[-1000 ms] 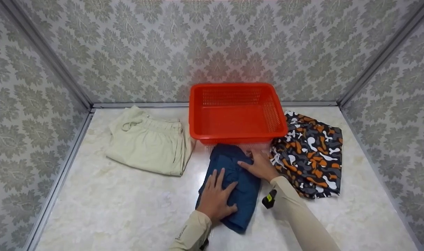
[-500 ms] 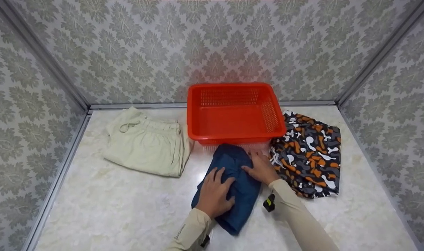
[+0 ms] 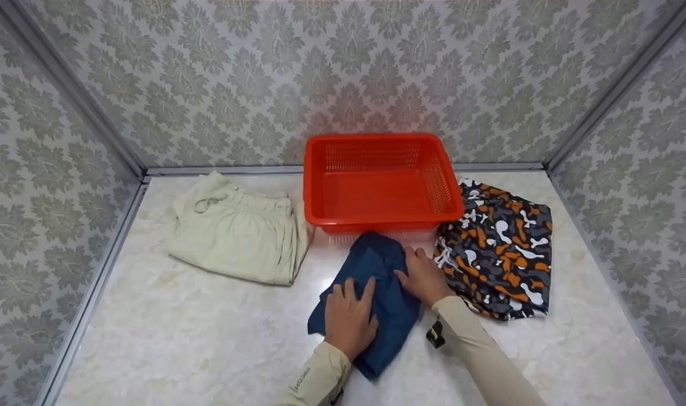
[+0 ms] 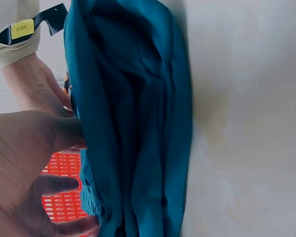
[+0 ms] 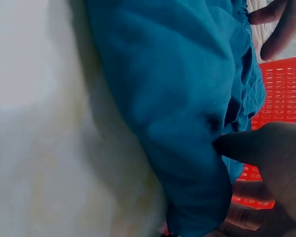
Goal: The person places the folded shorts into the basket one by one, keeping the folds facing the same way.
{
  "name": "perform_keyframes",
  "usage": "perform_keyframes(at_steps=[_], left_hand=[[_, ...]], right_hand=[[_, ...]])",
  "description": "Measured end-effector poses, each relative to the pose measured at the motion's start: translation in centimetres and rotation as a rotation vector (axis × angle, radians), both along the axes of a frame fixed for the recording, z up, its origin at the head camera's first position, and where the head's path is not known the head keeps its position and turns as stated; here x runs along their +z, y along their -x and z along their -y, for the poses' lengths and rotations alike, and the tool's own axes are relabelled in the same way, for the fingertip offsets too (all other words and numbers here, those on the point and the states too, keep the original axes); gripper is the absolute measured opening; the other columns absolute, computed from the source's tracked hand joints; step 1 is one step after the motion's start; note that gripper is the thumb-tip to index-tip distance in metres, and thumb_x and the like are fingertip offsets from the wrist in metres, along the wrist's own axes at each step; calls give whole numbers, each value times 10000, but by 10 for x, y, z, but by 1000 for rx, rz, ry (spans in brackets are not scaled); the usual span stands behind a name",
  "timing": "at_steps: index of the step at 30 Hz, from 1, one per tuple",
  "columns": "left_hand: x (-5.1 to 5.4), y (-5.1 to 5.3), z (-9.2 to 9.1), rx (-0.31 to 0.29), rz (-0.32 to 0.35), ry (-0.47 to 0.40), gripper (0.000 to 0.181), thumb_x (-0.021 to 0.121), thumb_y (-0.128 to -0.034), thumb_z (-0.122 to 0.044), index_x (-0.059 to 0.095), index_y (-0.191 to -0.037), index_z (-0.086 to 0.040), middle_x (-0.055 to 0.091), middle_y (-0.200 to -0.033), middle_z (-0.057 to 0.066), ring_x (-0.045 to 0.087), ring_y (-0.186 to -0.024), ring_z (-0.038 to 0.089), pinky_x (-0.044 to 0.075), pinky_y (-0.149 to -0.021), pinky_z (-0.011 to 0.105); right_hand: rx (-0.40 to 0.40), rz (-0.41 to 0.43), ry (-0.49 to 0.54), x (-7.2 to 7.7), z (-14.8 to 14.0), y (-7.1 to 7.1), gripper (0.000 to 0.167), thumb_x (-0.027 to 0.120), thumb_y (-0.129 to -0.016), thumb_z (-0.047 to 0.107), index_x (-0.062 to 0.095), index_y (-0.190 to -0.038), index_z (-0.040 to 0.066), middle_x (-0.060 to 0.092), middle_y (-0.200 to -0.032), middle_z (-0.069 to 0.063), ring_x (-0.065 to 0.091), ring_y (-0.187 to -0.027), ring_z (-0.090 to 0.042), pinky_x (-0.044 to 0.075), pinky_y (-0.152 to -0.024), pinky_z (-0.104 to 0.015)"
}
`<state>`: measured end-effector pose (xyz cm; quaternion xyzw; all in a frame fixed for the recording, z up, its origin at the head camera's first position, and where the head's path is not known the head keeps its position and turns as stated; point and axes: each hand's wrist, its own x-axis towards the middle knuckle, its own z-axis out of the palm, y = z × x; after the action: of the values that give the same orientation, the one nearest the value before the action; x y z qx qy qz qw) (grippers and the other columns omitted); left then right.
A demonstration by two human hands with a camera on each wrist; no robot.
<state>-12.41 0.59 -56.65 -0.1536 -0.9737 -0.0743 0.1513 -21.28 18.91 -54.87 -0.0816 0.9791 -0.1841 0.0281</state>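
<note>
Folded dark blue shorts (image 3: 388, 316) lie on the table just in front of the red basket, with a gathered edge showing in the wrist views. My left hand (image 3: 350, 318) rests on their left side, fingers mostly straight and spread. At the upper right edge, my right hand (image 3: 426, 276) pinches the cloth, thumb on top and fingers at the side. In the right wrist view the right thumb (image 5: 241, 145) presses into the fabric; the other fingertips are partly hidden by it. Folds of the blue cloth (image 4: 133, 108) fill the middle of the left wrist view.
The red plastic basket (image 3: 382, 221) stands against the patterned back wall (image 3: 253, 84). Cream drawstring shorts (image 3: 241, 237) lie folded at left. Camouflage-print shorts (image 3: 506, 254) in orange, black and white lie at right, beside my right forearm. Metal rails (image 3: 224, 170) edge the table.
The blue shorts' top has shifted slightly right and a lower left corner now sticks out farther. My left hand has moved slightly, its fingers less spread; the right stays at the upper right edge.
</note>
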Motion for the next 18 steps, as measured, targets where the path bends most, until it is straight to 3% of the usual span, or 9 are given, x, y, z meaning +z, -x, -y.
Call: perform_keyframes(at_steps=[9, 18], left_hand=[[0, 7, 1, -14, 37, 59, 703, 810, -803, -327, 566, -1457, -239, 582, -1306, 216, 549, -986, 393, 491, -773, 460], [2, 10, 4, -54, 33, 74, 660, 808, -817, -281, 584, -1438, -248, 561, -1380, 202, 547, -1051, 392, 488, -817, 486]], right_hand=[[-33, 31, 61, -3, -6, -4, 589, 738, -932, 207, 462, -1359, -90, 565, -1198, -308, 632, -1031, -446, 515, -917, -545], [-94, 26, 188, -1, -13, -8, 690, 817, -853, 160, 449, -1367, -116, 528, -1239, -345, 571, -1123, -495, 476, -953, -572]])
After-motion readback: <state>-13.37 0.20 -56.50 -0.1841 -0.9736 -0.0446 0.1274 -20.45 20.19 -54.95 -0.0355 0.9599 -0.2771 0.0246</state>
